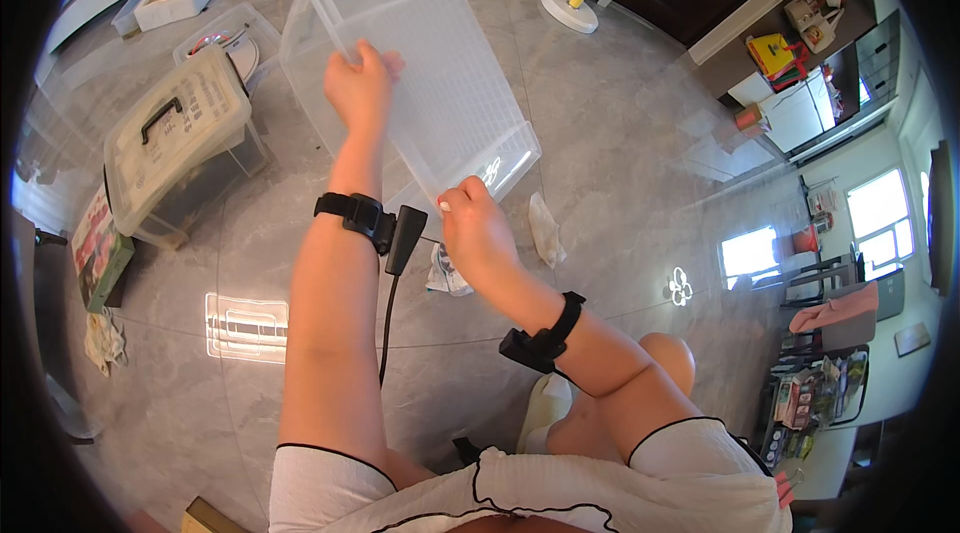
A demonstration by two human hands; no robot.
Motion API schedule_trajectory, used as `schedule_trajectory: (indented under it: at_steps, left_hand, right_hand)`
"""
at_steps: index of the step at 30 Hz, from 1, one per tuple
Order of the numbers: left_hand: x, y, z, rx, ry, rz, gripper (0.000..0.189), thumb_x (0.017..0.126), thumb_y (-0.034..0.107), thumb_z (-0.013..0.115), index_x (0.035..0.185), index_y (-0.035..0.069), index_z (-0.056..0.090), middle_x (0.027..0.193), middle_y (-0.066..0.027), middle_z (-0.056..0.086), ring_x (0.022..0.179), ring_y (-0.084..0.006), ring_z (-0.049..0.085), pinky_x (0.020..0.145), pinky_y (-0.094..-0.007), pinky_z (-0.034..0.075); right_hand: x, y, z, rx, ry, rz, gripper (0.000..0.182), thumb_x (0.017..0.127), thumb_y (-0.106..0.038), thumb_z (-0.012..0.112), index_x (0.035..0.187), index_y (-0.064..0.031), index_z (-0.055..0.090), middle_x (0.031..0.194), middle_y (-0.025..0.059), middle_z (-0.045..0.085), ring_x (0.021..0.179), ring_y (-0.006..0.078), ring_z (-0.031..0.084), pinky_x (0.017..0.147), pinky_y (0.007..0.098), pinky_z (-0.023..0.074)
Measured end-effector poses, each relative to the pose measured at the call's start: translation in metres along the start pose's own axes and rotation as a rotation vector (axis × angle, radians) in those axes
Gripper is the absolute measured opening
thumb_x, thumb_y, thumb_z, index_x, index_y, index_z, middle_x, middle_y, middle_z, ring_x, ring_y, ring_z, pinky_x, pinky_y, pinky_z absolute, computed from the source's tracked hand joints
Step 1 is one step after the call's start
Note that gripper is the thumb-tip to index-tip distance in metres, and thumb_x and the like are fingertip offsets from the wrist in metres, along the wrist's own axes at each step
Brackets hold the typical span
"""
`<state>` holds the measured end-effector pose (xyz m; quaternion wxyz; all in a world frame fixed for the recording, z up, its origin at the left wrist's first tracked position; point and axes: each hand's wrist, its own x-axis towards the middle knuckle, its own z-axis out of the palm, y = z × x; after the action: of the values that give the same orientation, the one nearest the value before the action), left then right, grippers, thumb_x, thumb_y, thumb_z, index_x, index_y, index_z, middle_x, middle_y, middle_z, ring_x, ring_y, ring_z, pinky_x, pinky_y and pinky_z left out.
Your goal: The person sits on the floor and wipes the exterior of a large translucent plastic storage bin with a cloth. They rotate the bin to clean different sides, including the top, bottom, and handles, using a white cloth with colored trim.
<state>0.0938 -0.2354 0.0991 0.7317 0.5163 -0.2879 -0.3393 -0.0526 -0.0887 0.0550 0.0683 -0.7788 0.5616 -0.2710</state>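
A large clear plastic storage bin (450, 75) is tilted in front of me, with its long ribbed wall facing up. My left hand (360, 90) grips its near edge towards the far end; some fingers show blurred through the plastic. At the near corner of the bin, my right hand (478, 233) has its fingers closed on the rim. Under and beside that hand, a crumpled white-and-blue packet (448, 272) and a white cloth or tissue (546, 229) lie on the tiled floor.
To the left stands a lidded clear storage box (187, 109) with a black handle. A shallow clear container (259, 26) holding items sits behind it, and a printed carton (101, 255) leans nearby. A yellow stand with a white round base (568, 10) is at the far right.
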Motion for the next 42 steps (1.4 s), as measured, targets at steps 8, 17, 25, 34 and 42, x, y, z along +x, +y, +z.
schedule_trajectory:
  at_steps: [8, 17, 25, 34, 42]
  left_hand:
    - [0.008, -0.008, 0.001, -0.063, -0.002, 0.011, 0.025, 0.092, 0.017, 0.052, 0.075, 0.000, 0.045, 0.068, -0.0157, 0.068, 0.060, -0.0199, 0.067, 0.054, -0.0296, 0.053]
    - [0.014, -0.010, -0.001, -0.057, 0.025, 0.014, 0.025, 0.091, 0.017, 0.053, 0.074, 0.001, 0.044, 0.065, -0.0135, 0.068, 0.058, -0.0181, 0.066, 0.055, -0.0297, 0.051]
    - [0.013, -0.011, -0.001, -0.108, 0.022, 0.025, 0.024, 0.092, 0.016, 0.052, 0.078, -0.002, 0.045, 0.070, -0.0166, 0.068, 0.060, -0.0213, 0.068, 0.053, -0.0302, 0.054]
    - [0.010, -0.011, 0.001, -0.091, 0.017, 0.039, 0.022, 0.092, 0.016, 0.052, 0.079, -0.001, 0.046, 0.071, -0.0162, 0.068, 0.060, -0.0195, 0.067, 0.053, -0.0289, 0.052]
    - [0.000, -0.007, 0.002, -0.033, 0.028, 0.028, 0.024, 0.093, 0.017, 0.052, 0.077, 0.000, 0.044, 0.070, -0.0164, 0.068, 0.060, -0.0198, 0.067, 0.052, -0.0288, 0.052]
  right_hand:
    - [-0.020, -0.003, -0.007, 0.075, -0.062, 0.065, 0.021, 0.085, -0.002, 0.054, 0.103, -0.0036, 0.064, 0.088, 0.0121, 0.050, 0.080, 0.0322, 0.056, 0.070, 0.0403, 0.0461]
    - [-0.042, 0.016, -0.009, 0.145, -0.107, 0.060, 0.021, 0.084, -0.001, 0.053, 0.103, -0.0016, 0.064, 0.090, 0.0172, 0.053, 0.082, 0.0343, 0.056, 0.069, 0.0413, 0.0462]
    - [-0.052, 0.046, -0.034, -0.291, -0.364, 0.206, 0.023, 0.082, -0.001, 0.050, 0.101, -0.0037, 0.063, 0.100, 0.0178, 0.056, 0.090, 0.0366, 0.058, 0.076, 0.0434, 0.0482]
    - [-0.009, 0.029, -0.020, 0.345, 0.057, 0.078, 0.018, 0.085, -0.007, 0.062, 0.103, -0.0034, 0.062, 0.097, 0.0130, 0.058, 0.085, 0.0273, 0.059, 0.074, 0.0331, 0.0474]
    - [-0.033, 0.044, -0.006, 0.202, -0.110, 0.134, 0.019, 0.082, -0.006, 0.060, 0.100, -0.0010, 0.056, 0.091, 0.0166, 0.057, 0.080, 0.0380, 0.057, 0.070, 0.0406, 0.0472]
